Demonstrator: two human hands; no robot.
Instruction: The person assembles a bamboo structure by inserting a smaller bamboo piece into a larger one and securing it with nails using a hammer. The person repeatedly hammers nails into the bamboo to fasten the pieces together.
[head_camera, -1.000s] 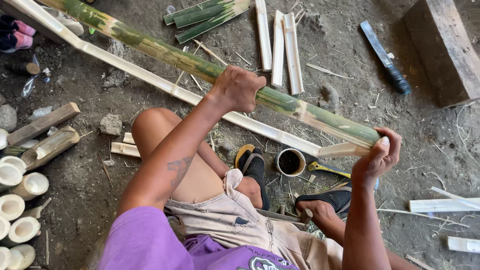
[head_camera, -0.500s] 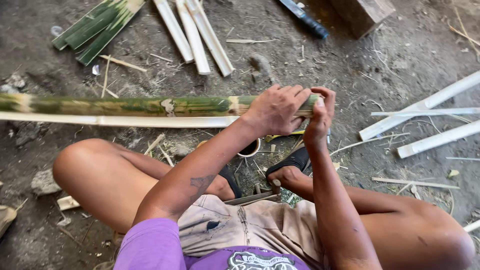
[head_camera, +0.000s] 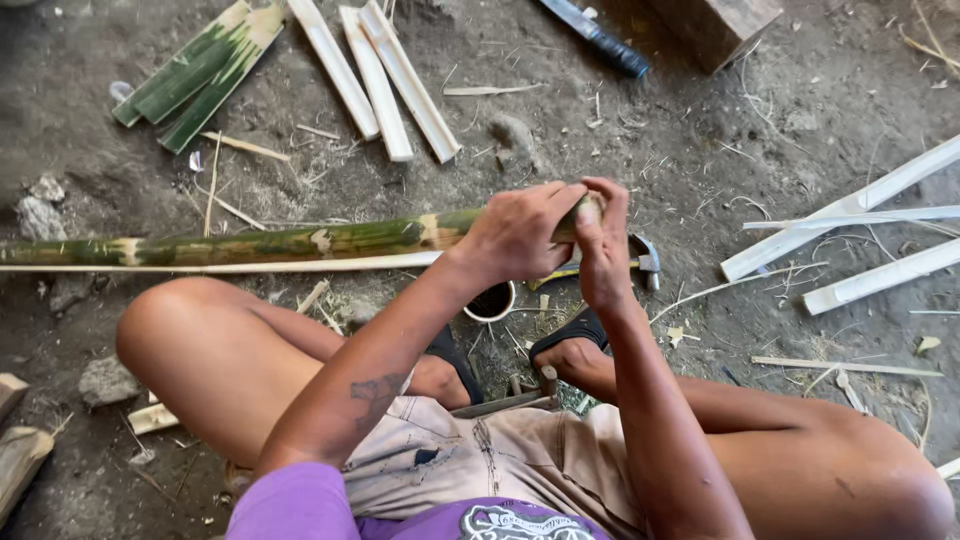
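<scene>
A long green split bamboo strip (head_camera: 250, 245) runs from the left edge across my knees to my hands. My left hand (head_camera: 520, 232) is closed around its right end from above. My right hand (head_camera: 603, 240) pinches the very tip of the same strip, fingers pressed against the left hand. I sit on the dirt ground with knees spread, sandals (head_camera: 570, 330) on my feet. A small round cup-like bamboo section (head_camera: 490, 300) stands on the ground just under my hands.
A hammer (head_camera: 640, 260) lies behind my right hand. Pale split bamboo pieces (head_camera: 380, 75) and green strips (head_camera: 195, 75) lie at top; more pale strips (head_camera: 860, 235) at right. A dark-handled knife (head_camera: 600, 40) and a wooden block (head_camera: 720, 25) are at top right. Stones (head_camera: 105, 380) sit at left.
The view has swung and the bamboo strip now lies nearly level. My left hand slid to the strip's right end and both hands came together on its tip.
</scene>
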